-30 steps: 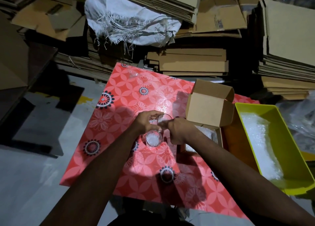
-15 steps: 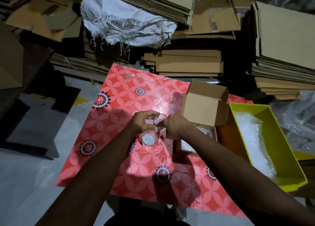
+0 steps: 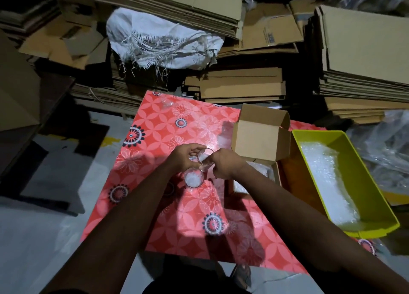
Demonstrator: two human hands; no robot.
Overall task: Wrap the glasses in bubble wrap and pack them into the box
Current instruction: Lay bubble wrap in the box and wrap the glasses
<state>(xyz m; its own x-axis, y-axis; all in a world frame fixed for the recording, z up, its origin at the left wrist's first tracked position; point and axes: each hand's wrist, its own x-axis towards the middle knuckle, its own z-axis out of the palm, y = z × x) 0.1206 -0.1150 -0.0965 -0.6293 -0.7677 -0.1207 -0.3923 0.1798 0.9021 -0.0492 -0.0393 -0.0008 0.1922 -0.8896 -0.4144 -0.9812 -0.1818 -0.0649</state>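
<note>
Both hands, the left hand [image 3: 188, 157] and right hand [image 3: 225, 166], keep a grip on a bare glass [image 3: 205, 158] over the counter [image 3: 155, 125], beside the box [image 3: 261, 138], so I think wrapping has hardly started

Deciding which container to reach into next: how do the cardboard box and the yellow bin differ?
The cardboard box is brown with raised flaps; the yellow bin is bright, rigid and flapless. The box looks smaller and sits nearer the hands; the bin is longer, at the table's right edge. Both are open and hold bubble wrap.
</note>
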